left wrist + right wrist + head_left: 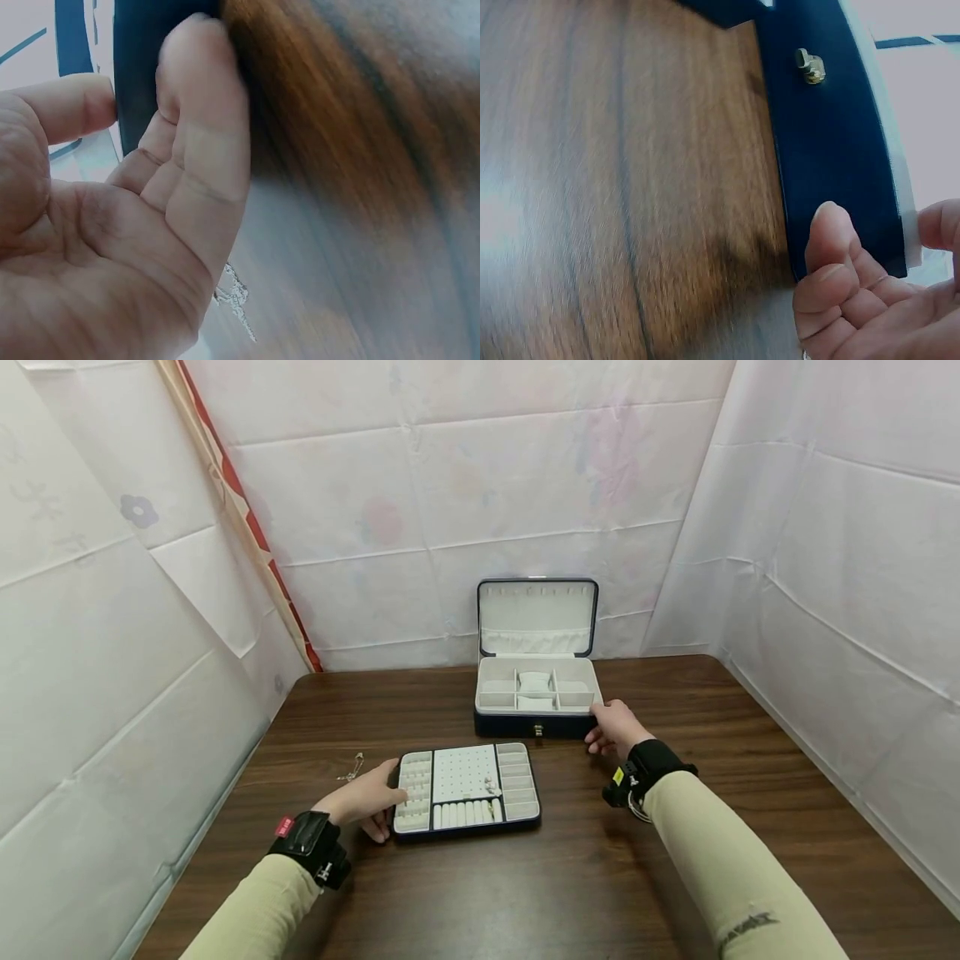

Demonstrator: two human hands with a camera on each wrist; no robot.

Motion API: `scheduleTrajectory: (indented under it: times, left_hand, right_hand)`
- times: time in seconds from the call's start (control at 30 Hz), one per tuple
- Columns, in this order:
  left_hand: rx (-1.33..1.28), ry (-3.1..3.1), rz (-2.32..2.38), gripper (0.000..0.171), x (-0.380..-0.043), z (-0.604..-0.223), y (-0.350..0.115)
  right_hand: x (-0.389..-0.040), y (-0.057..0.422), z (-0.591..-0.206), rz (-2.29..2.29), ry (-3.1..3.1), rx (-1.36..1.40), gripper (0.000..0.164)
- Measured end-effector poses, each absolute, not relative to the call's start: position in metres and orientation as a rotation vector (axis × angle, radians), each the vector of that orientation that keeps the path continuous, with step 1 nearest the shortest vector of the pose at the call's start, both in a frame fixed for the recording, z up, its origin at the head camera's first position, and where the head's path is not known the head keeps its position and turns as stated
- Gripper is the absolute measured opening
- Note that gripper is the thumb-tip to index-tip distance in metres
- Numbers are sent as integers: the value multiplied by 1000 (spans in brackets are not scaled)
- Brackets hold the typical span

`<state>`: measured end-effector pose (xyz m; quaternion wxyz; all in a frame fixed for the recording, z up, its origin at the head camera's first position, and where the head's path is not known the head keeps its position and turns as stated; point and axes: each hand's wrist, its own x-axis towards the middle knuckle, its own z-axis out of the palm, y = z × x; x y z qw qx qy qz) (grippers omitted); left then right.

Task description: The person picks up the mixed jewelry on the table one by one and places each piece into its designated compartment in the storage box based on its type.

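Observation:
A navy jewelry tray (466, 774) with white compartments, a pegboard-like middle panel and ring rolls lies on the table. My left hand (369, 796) pinches its left edge, thumb over the rim and fingers along the outer side (135, 67). Small pieces of jewelry (491, 786) sit on the tray's panel. Behind it stands the open navy jewelry box (504, 725), its lid (536, 610) raised and its compartments holding pale cushions. My right hand (617, 728) grips the box's front right corner, thumb at the rim and fingers against the front wall (840, 157), away from the gold clasp (811, 67).
A thin silvery chain (352, 768) lies on the table left of the tray, close to my left hand. The dark wood table (480, 893) meets pale cloth walls (450, 510) at the back and sides. A red-edged strip (247, 518) runs down the left.

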<state>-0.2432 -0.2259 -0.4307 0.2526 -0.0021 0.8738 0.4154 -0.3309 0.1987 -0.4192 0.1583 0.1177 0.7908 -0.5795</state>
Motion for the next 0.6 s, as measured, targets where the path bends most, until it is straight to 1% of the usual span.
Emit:
scheduleTrajectory:
  times: [0.17, 0.6]
  left_hand:
    - [-43, 2339, 1192, 82, -244, -431, -225]
    - [-67, 2421, 1127, 79, -246, -435, -222]
  right_hand:
    - [-333, 199, -418, -1767, 2113, 421, 61]
    - [-338, 198, -418, -1857, 2000, 460, 62]
